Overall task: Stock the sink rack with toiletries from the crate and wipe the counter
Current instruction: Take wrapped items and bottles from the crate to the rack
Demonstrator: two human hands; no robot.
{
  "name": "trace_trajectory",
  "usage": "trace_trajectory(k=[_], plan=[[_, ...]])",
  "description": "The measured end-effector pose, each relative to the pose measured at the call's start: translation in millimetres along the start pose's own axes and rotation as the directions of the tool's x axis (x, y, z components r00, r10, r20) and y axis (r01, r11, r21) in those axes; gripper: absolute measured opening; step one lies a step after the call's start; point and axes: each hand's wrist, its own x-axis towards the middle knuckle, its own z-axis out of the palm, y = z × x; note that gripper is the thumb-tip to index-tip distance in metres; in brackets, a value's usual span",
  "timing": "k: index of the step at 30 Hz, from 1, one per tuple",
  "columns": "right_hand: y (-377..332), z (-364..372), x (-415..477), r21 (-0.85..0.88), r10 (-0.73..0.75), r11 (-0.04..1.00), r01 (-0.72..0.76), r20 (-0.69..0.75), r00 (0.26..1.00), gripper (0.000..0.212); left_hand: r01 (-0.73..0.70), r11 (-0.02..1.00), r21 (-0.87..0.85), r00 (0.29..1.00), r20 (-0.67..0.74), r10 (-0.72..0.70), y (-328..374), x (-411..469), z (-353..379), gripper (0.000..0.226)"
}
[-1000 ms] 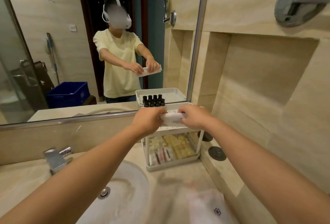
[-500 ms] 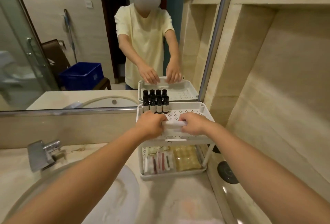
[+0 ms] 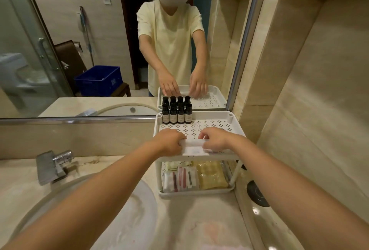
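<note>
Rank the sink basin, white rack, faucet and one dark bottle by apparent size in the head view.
1. sink basin, largest, though it is nearest the camera, partly hidden and cropped
2. white rack
3. faucet
4. dark bottle, smallest

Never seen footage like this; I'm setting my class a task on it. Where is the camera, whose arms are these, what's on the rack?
No machine: a person wears a camera on the head, so you look down their own arms; the mirror shows them from the front. The left hand and right hand pinch the ends of a white packet at the front of the top shelf of a white rack beside the sink. Dark bottles stand at the shelf's back; sachets lie on the lower shelf. The blue crate appears only in the mirror.
</note>
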Motion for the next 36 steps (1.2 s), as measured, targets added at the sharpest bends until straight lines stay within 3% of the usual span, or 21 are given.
trace_trajectory(k=[5,10,16,24,30,36], plan=[[-0.1,4.7,0.8,-0.06,0.006,0.998,-0.006,0.012,1.0,0.058,0.014,0.999,0.031,1.0,-0.002,-0.014,-3.1,-3.0,6.4,0.035],[-3.8,15.0,-3.0,-0.035,-0.071,0.997,0.068,-0.109,0.992,0.054,0.074,0.99,-0.119,0.984,-0.151,-0.092,-4.9,-13.6,6.8,0.048],[-35.2,29.1,-7.8,0.04,-0.19,0.976,0.212,-0.301,0.934,0.045,0.104,0.894,-0.435,0.877,-0.383,-0.288,-18.1,-47.1,4.0,0.042],[-114.4,69.6,-36.5,0.069,-0.342,0.917,0.393,-0.37,0.864,0.05,0.157,0.811,-0.564,0.795,-0.415,-0.443,-53.1,-136.4,7.7,0.04],[-179.9,123.3,-76.6,0.062,-0.456,0.866,0.496,-0.309,0.835,0.052,0.254,0.744,-0.618,0.717,-0.396,-0.574,-77.0,-233.9,19.4,0.037],[-246.9,179.3,-129.5,-0.01,-0.572,0.818,0.576,-0.131,0.81,0.054,0.399,0.631,-0.665,0.588,-0.343,-0.733,-96.0,-357.1,22.4,0.037]])
